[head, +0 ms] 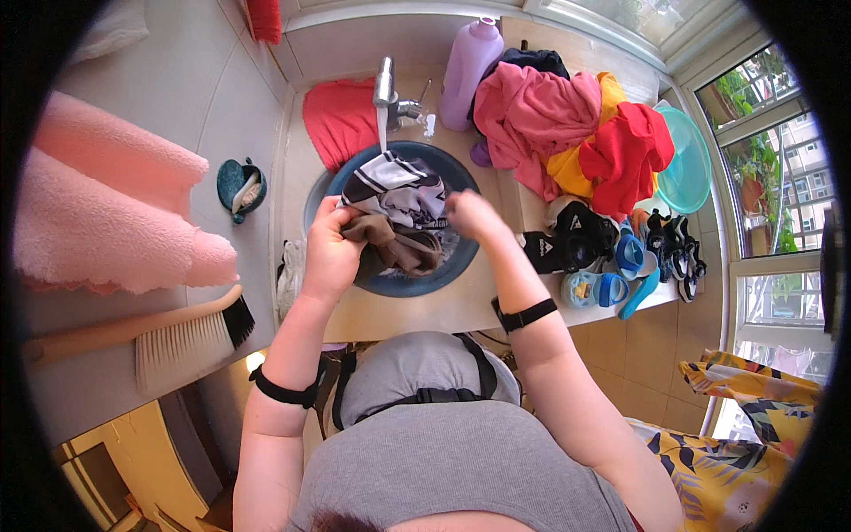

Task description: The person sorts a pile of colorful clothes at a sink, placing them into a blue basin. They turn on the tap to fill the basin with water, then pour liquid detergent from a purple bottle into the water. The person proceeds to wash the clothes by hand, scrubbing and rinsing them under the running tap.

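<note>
In the head view, a blue plastic basin stands in the sink under a chrome faucet with water running from it. My left hand, at the basin's left rim, grips a bunched black-and-white printed cloth together with a brown cloth. Both cloths lie over the basin and partly hide its inside. Curled and blurred by motion, my right hand is at the printed cloth's right edge; whether its fingers hold the fabric is unclear.
Right of the sink are a purple bottle, a pink garment, a red garment, black sports pads and several small shoes. A red cloth lies behind the basin. A pink towel and a brush hang left.
</note>
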Tool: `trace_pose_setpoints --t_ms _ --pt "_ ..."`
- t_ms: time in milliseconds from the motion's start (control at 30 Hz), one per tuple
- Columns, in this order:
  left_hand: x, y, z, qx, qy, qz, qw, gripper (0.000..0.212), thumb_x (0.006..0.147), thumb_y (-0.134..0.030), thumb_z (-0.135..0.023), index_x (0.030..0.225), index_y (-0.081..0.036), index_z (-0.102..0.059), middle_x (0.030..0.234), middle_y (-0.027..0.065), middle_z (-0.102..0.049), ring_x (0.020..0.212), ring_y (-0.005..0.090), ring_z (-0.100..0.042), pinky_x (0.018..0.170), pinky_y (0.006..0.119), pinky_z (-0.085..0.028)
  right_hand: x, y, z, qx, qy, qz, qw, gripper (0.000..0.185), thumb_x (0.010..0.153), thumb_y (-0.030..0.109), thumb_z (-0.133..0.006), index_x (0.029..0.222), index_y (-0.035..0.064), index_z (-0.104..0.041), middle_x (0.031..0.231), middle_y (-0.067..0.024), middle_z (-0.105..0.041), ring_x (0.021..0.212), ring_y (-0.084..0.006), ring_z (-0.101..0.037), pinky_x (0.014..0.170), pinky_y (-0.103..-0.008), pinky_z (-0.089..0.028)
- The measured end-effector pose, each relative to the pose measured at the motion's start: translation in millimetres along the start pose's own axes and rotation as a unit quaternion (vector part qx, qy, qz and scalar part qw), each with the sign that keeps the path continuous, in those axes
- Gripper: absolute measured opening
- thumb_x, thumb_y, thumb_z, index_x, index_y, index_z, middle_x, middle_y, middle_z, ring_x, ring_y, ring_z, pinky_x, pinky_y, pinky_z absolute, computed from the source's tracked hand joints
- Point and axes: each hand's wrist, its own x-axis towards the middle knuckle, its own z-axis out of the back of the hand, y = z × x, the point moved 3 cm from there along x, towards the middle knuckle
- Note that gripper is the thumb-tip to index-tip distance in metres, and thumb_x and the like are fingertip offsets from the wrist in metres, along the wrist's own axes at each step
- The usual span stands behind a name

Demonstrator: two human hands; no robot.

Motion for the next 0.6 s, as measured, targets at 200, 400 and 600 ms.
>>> trace_pose_setpoints --t_ms 200,400,600 --pt "-4 8 13 0.011 -0.011 -0.004 1.000 0.020 0.073 0.009 -0.063 0.091 0.002 -0.068 0.103 0.0068 -0.057 0.099 0.0209 -0.058 0.091 0.029 -0.044 3 1 -67 0.157 0.146 0.001 0.977 0.039 0.078 0.021 -0.065 0.114 0.0052 -0.066 0.104 -0.0198 -0.069 0.095 -0.0311 -0.067 0.085 -0.0378 -0.052" --pt "-8 10 16 0.010 -0.001 0.013 1.000 0.018 0.072 0.008 -0.063 0.087 0.002 -0.069 0.102 0.0078 -0.058 0.097 0.0224 -0.059 0.089 0.029 -0.045 17 16 -4 0.255 -0.032 -0.009 0.966 0.035 0.081 0.019 -0.062 0.112 0.0042 -0.067 0.104 -0.0179 -0.070 0.100 -0.0303 -0.067 0.089 -0.0369 -0.051" --pt "-7 21 11 0.025 0.041 0.020 0.999 0.019 0.072 0.008 -0.062 0.089 0.002 -0.070 0.102 0.0077 -0.057 0.098 0.0224 -0.059 0.089 0.029 -0.046 49 26 49 0.266 0.002 0.026 0.964 0.031 0.087 0.017 -0.059 0.114 0.0034 -0.066 0.099 -0.0071 -0.069 0.085 -0.0141 -0.062 0.076 -0.0307 -0.051"
